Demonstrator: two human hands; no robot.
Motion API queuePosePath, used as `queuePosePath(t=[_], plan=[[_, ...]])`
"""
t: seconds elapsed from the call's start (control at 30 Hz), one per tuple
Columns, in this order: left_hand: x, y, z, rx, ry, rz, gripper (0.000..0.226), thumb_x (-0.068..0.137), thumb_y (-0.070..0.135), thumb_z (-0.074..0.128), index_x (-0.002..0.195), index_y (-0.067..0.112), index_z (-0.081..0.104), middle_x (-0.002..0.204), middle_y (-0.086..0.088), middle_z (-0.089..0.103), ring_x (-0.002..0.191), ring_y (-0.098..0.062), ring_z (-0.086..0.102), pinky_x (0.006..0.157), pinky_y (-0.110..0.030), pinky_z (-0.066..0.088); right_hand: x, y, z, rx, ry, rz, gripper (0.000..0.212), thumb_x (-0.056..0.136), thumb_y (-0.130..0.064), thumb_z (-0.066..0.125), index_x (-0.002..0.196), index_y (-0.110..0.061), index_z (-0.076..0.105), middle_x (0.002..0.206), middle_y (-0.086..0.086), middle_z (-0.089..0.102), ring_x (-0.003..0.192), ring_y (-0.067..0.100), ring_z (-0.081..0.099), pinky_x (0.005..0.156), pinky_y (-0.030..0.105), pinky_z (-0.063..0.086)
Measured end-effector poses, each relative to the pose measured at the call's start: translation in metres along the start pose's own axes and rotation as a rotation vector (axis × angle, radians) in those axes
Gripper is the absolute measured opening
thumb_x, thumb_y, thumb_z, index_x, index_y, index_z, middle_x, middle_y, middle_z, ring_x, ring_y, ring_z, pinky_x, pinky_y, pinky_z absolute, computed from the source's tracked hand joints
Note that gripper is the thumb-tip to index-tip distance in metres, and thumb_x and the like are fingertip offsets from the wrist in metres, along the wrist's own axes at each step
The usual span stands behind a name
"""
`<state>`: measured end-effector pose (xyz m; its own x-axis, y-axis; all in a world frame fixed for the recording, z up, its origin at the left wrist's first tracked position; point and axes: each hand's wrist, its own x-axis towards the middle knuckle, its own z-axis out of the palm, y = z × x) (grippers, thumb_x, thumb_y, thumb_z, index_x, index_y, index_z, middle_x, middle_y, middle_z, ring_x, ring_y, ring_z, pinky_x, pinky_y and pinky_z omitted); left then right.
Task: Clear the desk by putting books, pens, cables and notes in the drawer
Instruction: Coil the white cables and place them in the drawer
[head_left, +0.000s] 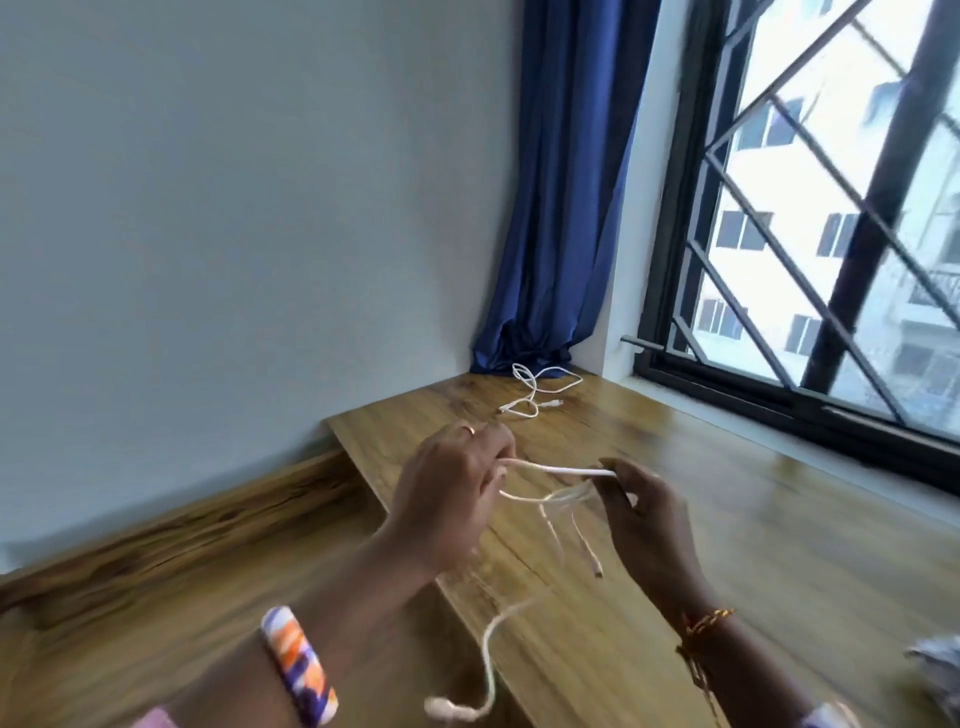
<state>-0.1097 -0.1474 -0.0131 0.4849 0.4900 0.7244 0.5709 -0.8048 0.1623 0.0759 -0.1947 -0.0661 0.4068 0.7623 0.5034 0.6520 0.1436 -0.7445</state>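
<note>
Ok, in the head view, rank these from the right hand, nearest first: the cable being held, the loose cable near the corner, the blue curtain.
From the right hand:
1. Held white cable, pinched in its fingers and stretched across to the left hand.
2. Loose white cable, lying on the desk toward the far corner.
3. Blue curtain, hanging behind that cable.

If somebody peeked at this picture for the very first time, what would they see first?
Right in the middle, the left hand and the right hand pinch a white cable stretched between them above the wooden desk, its loose ends dangling down. Farther back, a second white cable lies tangled in the desk's corner, just in front of the blue curtain. On the right, a big window with black diagonal bars shows buildings outside.
</note>
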Motion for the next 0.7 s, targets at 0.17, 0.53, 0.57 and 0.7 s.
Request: queuePosePath(t=[0.17,0.53,0.57,0.7], plan=[[0.015,0.021,-0.058,-0.179,0.284,-0.148,0.023,0.071,-0.015,0.06,0.081,0.005,0.063,0.068,0.004,0.057,0.059,-0.008,0.051,0.058,0.001,0.035,0.003,-0.083,-0.085,-0.21,0.14,-0.129,0.022,0.091,-0.033,0.053,0.094,-0.02,0.071,0.08,0.002,0.068,0.076,0.022,0.06,0.065,0.037,0.049],[0.063,0.09,-0.139,-1.659,-0.02,-0.794,0.019,0.088,0.012,0.059,0.07,0.009,0.052,0.041,0.007,0.036,0.029,-0.003,0.031,0.035,-0.015,0.041,-0.004,-0.206,-0.206,-0.373,0.371,-0.112,0.033,0.09,-0.025,0.053,0.065,-0.004,0.062,0.064,0.013,0.062,0.062,0.032,0.058,0.056,0.033,0.046],[0.067,0.091,-0.145,-1.682,-0.069,-0.773,0.02,0.085,0.009,0.061,0.067,0.011,0.051,0.042,0.007,0.034,0.029,-0.002,0.028,0.03,-0.011,0.031,-0.004,-0.209,-0.217,-0.376,0.393,-0.111,0.03,0.089,-0.023,0.054,0.07,-0.003,0.067,0.069,0.015,0.065,0.063,0.031,0.059,0.056,0.031,0.045],[0.08,0.093,-0.158,-1.263,-0.309,-0.448,0.023,0.078,0.002,0.067,0.065,0.013,0.051,0.046,0.006,0.036,0.039,-0.004,0.028,0.03,-0.012,0.021,-0.007,-0.215,-0.262,-0.463,0.424,-0.123,0.018,0.086,-0.015,0.056,0.092,-0.013,0.073,0.085,0.015,0.071,0.07,0.028,0.063,0.067,0.039,0.055]])
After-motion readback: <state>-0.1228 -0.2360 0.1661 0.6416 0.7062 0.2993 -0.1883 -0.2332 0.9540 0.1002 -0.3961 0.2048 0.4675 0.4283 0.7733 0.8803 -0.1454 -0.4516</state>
